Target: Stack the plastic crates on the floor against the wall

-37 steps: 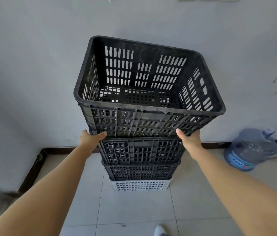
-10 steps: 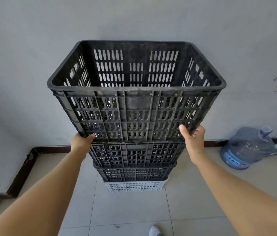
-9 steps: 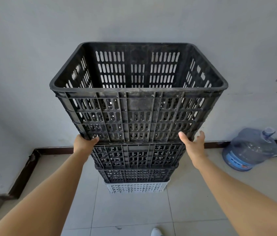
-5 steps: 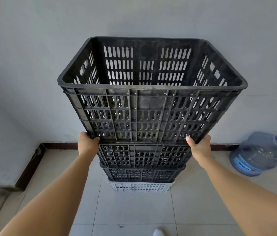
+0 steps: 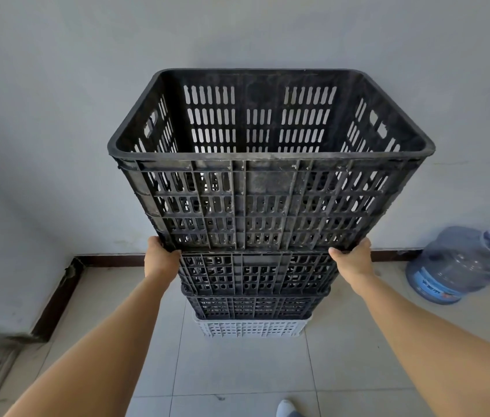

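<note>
**Black top crate [image 5: 270,203] gripped at both lower corners**

Slotted on every side, the top crate fills the centre of the frame. Its open mouth is turned up and its far side is close to the grey wall [image 5: 57,115]. Its base meets the rim of the second black crate [image 5: 255,272] directly below; whether it is fully seated there cannot be told. Under that comes a third black crate [image 5: 252,307]. At the bottom a white crate [image 5: 249,328] stands on the tiled floor [image 5: 237,371], just below the centre of the frame. All four are lined up one above the other, and each lower one shows only its front face.

The left hand [image 5: 159,260] grips the top crate's lower left corner, with the thumb laid across the front edge and the fingers curled round the side. The right hand [image 5: 353,260] grips the lower right corner in the same way, its thumb pointing inward along the bottom edge and its fingers curled behind. Both bare forearms run up from the lower corners of the frame.

A dark skirting board [image 5: 111,260] runs along the foot of the wall. At the right edge a large blue water jug [image 5: 454,266] lies tilted on the floor near the wall, well apart from the stack. The toe of a pale shoe [image 5: 287,409] shows at the bottom edge, right of centre
</note>
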